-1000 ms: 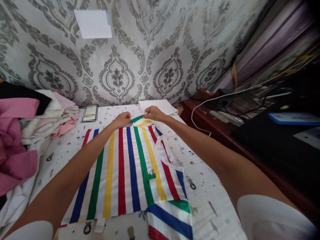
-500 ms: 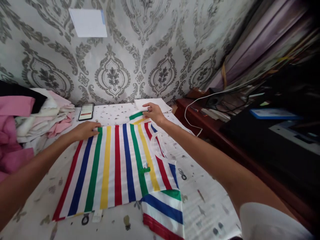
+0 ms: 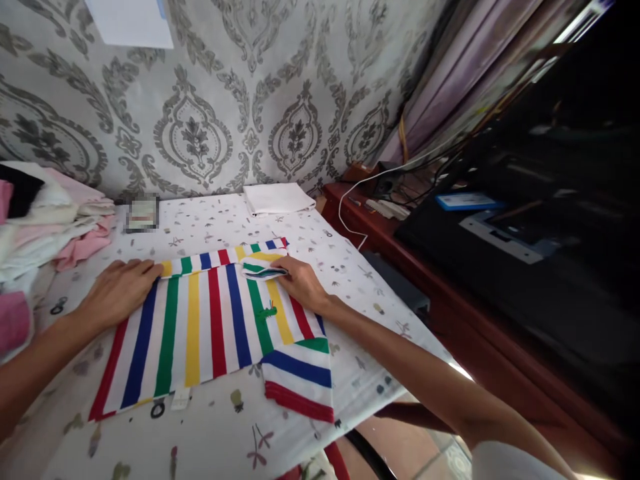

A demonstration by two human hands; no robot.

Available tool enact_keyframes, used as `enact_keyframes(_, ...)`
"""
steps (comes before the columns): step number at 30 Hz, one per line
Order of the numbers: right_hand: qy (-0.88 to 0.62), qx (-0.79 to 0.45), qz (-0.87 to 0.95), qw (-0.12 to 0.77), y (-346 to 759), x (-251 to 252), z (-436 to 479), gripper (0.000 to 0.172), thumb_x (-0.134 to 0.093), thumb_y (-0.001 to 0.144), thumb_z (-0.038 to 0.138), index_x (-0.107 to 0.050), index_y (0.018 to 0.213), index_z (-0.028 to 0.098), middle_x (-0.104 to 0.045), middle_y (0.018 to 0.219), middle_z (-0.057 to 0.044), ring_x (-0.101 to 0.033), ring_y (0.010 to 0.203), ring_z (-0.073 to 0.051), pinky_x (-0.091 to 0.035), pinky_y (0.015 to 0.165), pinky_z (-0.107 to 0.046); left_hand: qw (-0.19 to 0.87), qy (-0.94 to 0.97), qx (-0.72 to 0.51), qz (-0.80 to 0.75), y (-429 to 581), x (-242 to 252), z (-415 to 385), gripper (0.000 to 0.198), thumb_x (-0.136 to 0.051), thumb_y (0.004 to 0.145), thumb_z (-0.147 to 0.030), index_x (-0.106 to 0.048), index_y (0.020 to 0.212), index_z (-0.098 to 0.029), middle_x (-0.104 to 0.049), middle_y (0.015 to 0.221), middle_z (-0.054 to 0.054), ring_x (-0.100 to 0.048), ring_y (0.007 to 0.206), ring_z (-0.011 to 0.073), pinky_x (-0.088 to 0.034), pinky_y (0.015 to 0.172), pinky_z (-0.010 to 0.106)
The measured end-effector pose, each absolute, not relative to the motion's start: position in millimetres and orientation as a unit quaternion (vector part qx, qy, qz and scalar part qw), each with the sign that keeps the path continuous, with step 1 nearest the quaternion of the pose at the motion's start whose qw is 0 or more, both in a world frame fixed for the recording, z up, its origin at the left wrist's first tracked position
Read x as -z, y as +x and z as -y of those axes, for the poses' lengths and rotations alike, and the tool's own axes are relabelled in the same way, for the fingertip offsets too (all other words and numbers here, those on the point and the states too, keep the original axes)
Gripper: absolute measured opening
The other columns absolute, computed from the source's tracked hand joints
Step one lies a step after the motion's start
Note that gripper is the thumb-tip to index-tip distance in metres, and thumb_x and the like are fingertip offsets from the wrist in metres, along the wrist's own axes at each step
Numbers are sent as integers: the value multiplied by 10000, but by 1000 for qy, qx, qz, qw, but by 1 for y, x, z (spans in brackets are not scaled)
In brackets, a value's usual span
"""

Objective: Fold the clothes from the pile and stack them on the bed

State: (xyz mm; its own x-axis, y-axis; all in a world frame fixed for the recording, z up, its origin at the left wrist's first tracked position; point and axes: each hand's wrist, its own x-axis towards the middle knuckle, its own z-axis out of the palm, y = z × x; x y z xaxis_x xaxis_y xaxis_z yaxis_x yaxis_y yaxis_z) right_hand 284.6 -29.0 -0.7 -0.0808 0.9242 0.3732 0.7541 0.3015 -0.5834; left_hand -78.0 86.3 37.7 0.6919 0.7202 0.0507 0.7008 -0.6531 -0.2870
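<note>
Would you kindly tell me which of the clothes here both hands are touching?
The striped shirt with the green motif; the heaped clothes at left and the folded white cloth near the wall are untouched.

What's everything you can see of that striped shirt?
The striped shirt looks like soft fabric, white with red, blue, green and yellow stripes, plus a green animal motif. It lies mostly flat on the patterned sheet, near sleeve spread out, a white tag at its near edge. The left hand touches its far edge; the right hand pinches a folded part.
</note>
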Motion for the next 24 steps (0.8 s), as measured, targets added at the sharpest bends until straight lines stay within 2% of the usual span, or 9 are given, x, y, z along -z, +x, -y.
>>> enact_keyframes(5, -603, -148, 695, 363, 280, -6, 33, 231, -516, 837, 85, -688, 919, 215, -729, 937, -36, -664, 810, -178, -533, 787, -322, 153, -902, -42, 401, -84, -42, -82, 400, -287, 863, -145, -672, 960, -189, -703, 1002, 151, -634, 942, 357, -462, 805, 503)
enact_keyframes(9, -558, -221, 715, 358, 288, -20, 39, 183, -527, 896, 228, -699, 952, 204, -737, 972, -43, -668, 814, -185, -517, 737, -304, 130, -893, -49, 429, -96, -43, -83, 414, -308, 856, -125, -684, 1010, -205, -695, 1076, 141, -630, 992, 340, -456, 859, 494)
enact_keyframes(13, -582, -190, 697, 372, 294, -39, 16, 405, -369, 1004, 396, -708, 964, 177, -739, 929, -63, -683, 843, -215, -510, 801, -332, 74, -865, -110, 483, -94, -58, -89, 342, -420, 868, -204, -673, 1099, -198, -705, 1113, 143, -617, 1047, 362, -447, 915, 526)
enact_keyframes(16, -604, -127, 721, 316, 283, -38, -19, 443, -324, 1020, 369, -700, 1095, 149, -724, 1126, -116, -662, 1050, -254, -485, 937, -367, 20, -861, -117, 494, -55, -67, -87, 415, -428, 920, -321, -616, 1245, -145, -666, 1239, 189, -589, 1148, 382, -431, 976, 542)
enact_keyframes(18, -599, -100, 756, 245, 272, -26, -39, 449, -325, 1017, 326, -628, 1277, 120, -621, 1361, -157, -561, 1268, -271, -426, 1056, -400, -25, -887, -10, 460, -16, -60, -83, 522, -324, 984, -340, -453, 1442, -126, -523, 1464, 182, -486, 1336, 325, -364, 1098, 473)
enact_keyframes(20, -589, -74, 787, 170, 263, -10, -50, 484, -331, 1021, 331, -531, 1404, 114, -491, 1504, -172, -427, 1409, -282, -353, 1133, -459, -76, -901, 47, 424, 16, -44, -80, 591, -283, 1015, -399, -312, 1533, -115, -349, 1599, 163, -332, 1468, 272, -270, 1182, 405)
enact_keyframes(24, -598, -8, 796, 92, 263, 18, -54, 549, -321, 1033, 450, -446, 1484, 162, -412, 1563, -167, -326, 1472, -313, -282, 1157, -565, -107, -883, 2, 456, 20, -10, -82, 722, -307, 991, -576, -269, 1561, -133, -193, 1654, 158, -136, 1538, 310, -103, 1229, 527)
